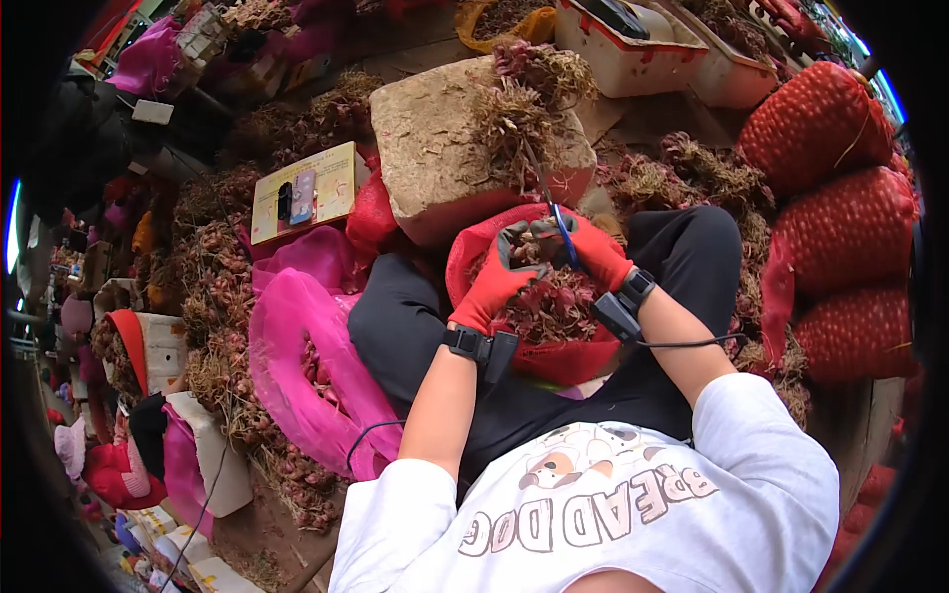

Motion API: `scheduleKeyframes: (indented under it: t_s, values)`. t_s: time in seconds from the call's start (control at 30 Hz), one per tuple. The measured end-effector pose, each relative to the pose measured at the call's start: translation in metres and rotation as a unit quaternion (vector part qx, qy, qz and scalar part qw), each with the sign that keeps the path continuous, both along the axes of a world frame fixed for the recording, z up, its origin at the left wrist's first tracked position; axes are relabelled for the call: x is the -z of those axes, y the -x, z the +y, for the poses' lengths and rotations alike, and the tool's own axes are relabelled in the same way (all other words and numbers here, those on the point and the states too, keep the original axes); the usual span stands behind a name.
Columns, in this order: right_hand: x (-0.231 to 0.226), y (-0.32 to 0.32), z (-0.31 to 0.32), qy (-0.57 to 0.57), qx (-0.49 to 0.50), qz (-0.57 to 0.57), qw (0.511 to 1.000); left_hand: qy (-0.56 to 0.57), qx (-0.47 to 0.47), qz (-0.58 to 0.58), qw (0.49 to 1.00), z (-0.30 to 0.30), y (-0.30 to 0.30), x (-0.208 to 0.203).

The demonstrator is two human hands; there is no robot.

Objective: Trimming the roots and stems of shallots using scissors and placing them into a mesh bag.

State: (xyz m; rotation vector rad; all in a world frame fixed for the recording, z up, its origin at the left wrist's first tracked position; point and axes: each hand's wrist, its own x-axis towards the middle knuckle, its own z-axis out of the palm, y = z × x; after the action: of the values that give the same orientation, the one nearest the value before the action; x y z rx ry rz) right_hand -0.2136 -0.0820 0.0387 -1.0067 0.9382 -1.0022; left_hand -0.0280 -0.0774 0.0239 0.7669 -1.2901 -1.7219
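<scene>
My right hand, in a red and grey glove, grips a pair of scissors with blue handles, the blades pointing away from me toward the block. Just left of it, my left hand, gloved alike, curves with its thumb and fingers apart; I make out nothing held between them. Both hands hover over a red mesh bag between my legs, with loose shallots inside. Beyond the scissors, a bunch of shallots with dry roots and stalks lies on a pale, dirt-covered block.
Heaps of shallots spread along my left, beside a pink mesh bag. A flat box with small devices on it stands left of the block. Filled red net sacks are stacked at right. White foam boxes stand farther off.
</scene>
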Motion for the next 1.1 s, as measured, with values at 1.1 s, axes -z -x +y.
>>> scheduleKeyframes:
  t_s: [1.1]
  values:
    - [-0.055, 0.001, 0.055, -0.083, 0.138, -0.014, 0.987, -0.275, -0.2, 0.116, 0.933, -0.011, -0.024, 0.04]
